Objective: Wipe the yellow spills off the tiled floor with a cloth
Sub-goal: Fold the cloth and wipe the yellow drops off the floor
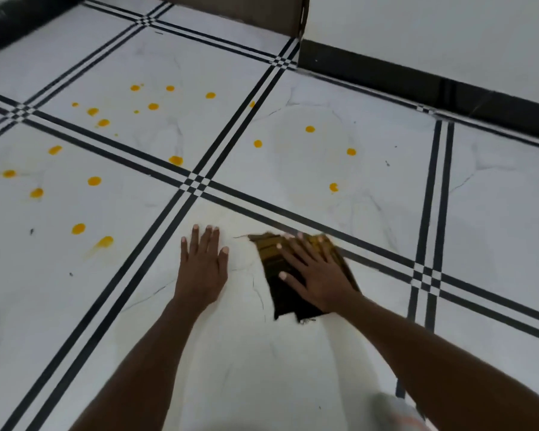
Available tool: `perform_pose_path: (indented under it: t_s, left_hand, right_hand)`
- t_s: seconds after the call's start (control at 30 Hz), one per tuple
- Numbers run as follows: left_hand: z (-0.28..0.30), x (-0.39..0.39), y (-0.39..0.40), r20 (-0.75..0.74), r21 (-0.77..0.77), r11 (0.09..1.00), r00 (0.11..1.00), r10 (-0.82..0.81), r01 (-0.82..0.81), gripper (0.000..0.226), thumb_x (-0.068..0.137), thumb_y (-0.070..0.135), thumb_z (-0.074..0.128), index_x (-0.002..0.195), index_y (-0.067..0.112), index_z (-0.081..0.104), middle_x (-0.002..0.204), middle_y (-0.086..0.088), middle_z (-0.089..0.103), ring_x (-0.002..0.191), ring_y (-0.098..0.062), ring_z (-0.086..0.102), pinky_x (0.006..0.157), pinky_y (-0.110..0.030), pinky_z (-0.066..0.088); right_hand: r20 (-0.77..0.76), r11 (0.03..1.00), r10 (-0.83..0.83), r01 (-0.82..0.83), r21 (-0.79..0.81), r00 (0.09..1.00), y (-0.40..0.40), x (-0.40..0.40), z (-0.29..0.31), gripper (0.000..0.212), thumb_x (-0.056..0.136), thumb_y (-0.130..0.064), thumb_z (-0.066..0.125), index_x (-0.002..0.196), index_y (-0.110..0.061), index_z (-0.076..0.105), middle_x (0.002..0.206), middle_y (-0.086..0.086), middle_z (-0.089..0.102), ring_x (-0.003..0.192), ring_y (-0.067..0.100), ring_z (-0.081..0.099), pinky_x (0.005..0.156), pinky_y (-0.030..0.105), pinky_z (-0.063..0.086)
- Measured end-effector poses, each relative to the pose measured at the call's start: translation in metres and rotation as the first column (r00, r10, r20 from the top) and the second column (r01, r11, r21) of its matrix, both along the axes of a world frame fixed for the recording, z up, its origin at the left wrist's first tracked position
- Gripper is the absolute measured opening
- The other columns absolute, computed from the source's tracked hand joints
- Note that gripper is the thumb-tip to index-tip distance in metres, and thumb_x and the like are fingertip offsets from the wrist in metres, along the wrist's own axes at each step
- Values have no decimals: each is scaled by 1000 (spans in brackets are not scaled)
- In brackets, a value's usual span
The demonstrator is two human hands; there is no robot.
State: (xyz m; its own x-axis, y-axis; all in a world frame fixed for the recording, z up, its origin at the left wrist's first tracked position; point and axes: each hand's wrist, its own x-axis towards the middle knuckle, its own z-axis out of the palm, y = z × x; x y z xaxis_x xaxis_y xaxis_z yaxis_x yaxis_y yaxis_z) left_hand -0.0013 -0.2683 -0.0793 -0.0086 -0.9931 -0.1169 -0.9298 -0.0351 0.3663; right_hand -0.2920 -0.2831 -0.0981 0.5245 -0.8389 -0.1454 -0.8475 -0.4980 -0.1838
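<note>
Both forearms enter from 6 o'clock. The left hand [203, 265] lies flat on the floor [262, 362], fingers spread, holding nothing. Just to its right, the right hand [316, 275] presses open-palmed on the dark cloth [274, 269], fingers splayed, not gripping. The tile beneath looks clean. Judged early: yellow spills [94, 181] are unwiped at 10 and 11 o'clock, more [310, 129] at 12 to 1 o'clock.

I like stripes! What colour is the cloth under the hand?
Dark brown cloth with yellow stripes, clearest in the head view.
</note>
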Motion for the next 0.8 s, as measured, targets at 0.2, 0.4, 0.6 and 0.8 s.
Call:
perform_pose_path:
  t_s: [0.2, 0.4, 0.6, 0.8]
  left_hand:
    - [-3, -57, -33, -223, -54, 998, 975, 20, -33, 63, 106, 43, 35, 157, 7, 36, 164, -13, 38, 159, -30, 22, 125, -50, 31]
    - [20, -104, -61, -265, 25, 999, 964, 38, -33, 76, 100, 35, 62, 162, 10, 26, 163, -13, 35, 151, -33, 33, 117, -52, 41]
    - [25, -110, -92, -47, 198, 980, 999, 16, -6, 50, 91, 34, 75, 134, 17, 57, 129, -6, 65, 129, -31, 54, 107, -46, 32]
    - [47, -97, -94, -229, 154, 985, 967, 115, -80, 13, 91, 40, 72, 88, 36, 60, 99, 10, 63, 115, -21, 56, 99, -42, 29]
  right_hand:
    - [278, 996, -34, 9, 93, 960, -50, 32, 0, 62, 110, -53, 21, 165, -26, 29, 177, 0, 13, 164, 23, 4, 133, 51, -1]
    - [300, 906, -424, 395, 155, 855, -73, -7, 28, 52, 105, -16, 51, 157, -19, 45, 158, 18, 44, 148, 39, 37, 115, 58, 42]
    - [161, 843, -474, 393, 367, 866, -97, -10, 34, 36, 94, -19, 69, 129, -15, 61, 125, 13, 65, 121, 36, 60, 104, 52, 49]
    - [518, 822, -566, 396, 409, 642, -97, -31, 73, 14, 96, -14, 70, 109, -8, 68, 114, 5, 67, 106, 23, 65, 93, 35, 51]
